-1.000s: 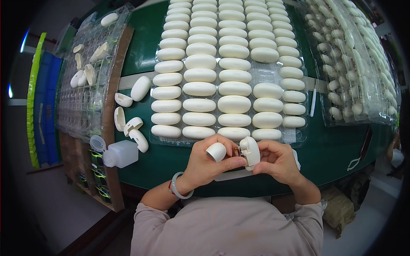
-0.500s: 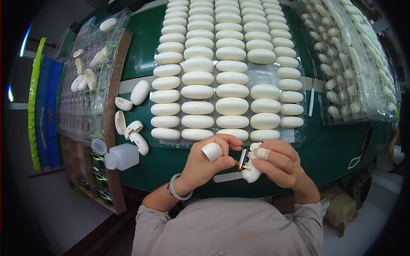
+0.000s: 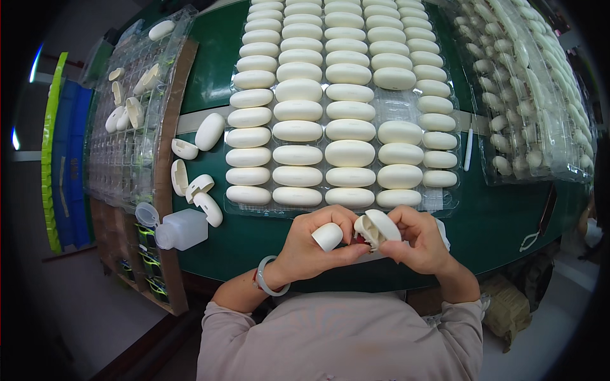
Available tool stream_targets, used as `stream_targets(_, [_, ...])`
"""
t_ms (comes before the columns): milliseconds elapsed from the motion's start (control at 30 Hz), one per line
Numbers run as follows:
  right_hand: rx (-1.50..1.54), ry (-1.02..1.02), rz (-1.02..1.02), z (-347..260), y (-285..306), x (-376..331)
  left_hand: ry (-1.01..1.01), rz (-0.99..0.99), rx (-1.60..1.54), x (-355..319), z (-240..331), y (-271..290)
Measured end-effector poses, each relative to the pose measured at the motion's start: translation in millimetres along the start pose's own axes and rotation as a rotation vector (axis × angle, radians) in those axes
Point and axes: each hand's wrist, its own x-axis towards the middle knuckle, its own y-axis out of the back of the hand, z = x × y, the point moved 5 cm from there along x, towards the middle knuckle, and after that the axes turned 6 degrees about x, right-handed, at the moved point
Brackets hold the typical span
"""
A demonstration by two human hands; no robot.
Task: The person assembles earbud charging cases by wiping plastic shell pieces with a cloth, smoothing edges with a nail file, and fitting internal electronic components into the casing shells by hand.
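My left hand (image 3: pixel 309 253) is closed, with a small white rounded cap (image 3: pixel 326 237) tucked against its fingers. Its thumb and fingertips also grip one side of an open white plastic housing (image 3: pixel 365 231), whose ribbed inside shows along with a bit of red. On the other side, my right hand (image 3: pixel 419 240) pinches a smooth white curved shell (image 3: pixel 383 224) that lies against the housing at an angle. Fingers hide much of where the two parts meet. A white object (image 3: pixel 443 233) partly shows behind my right hand; its kind is unclear.
Beyond my hands, a clear plastic tray (image 3: pixel 395 106) holds rows of white oval cases. Loose shell pieces (image 3: pixel 202 184) and a translucent bottle (image 3: pixel 184 230) with its lid open lie left. Stacked clear trays (image 3: pixel 527 171) stand right, near a white pen-like tool (image 3: pixel 469 150).
My right hand has turned and now holds a smooth shell up against the housing. The dark, shiny-edged part seen between my hands is now out of sight. The cap remains in my left hand.
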Motion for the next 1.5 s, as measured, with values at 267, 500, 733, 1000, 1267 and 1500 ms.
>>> stream_targets(267, [0.418, -0.238, -0.160, 2.0, -1.2, 0.3, 0.030, -0.081, -0.136, 4.5, -11.5, -0.7])
stream_targets(500, [0.442, -0.280, -0.107, 5.7, 6.1, -1.1, 0.278, -0.141, -0.364, -0.5, -45.1, -5.0])
stream_targets(733, [0.447, -0.310, -0.059, 13.3, 9.4, -1.6, 0.195, -0.045, -0.383, -0.8, -31.5, -9.7])
stream_targets(1000, [-0.563, 0.760, 0.252, -46.5, 20.1, -17.5, 0.134, -0.028, -0.313, -0.6, -21.4, -6.5])
stream_targets(1267, [-0.682, 0.813, 0.025, -47.4, 5.4, -12.6, 0.137, -0.141, -0.295, -2.2, -16.3, -8.6])
stream_targets(1500, [-0.850, 0.985, 0.079, -47.3, 5.4, -25.9, -0.131, -0.166, 0.037, -0.2, 1.1, -10.9])
